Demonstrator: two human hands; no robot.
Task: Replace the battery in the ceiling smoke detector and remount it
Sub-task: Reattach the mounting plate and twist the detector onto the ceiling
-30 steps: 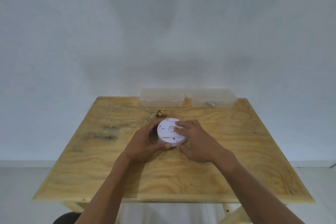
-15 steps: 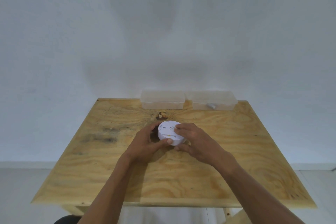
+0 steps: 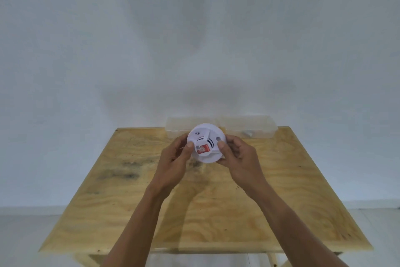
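White plastic smoke detector, round, held up off the wooden table between both hands, tilted so its vented face is toward the camera. Face shows dark curved slots, a small wave-shaped mark at upper left, a grey dot at right, and a red-and-white sticker near the centre. Left hand grips the detector's left edge: thumb laid across the front rim, tip touching the face just beside the sticker, other fingers curled round behind and mostly hidden. Right hand grips the right edge: thumb tip pressed on the front rim just under the grey dot, remaining fingers curled close together, wrapping the side and back of the casing. Both forearms reach in from the bottom of the view, bare. Detector hangs over the far middle of the table, not touching the top; its shadow falls on the wood below. Behind it, along the table's far edge, two clear plastic boxes stand side by side against the wall, the left one partly hidden by the detector. Right box holds a small pale object, too blurred to identify. Dark stains mark the tabletop at left. Plain white wall behind; pale floor at either side.
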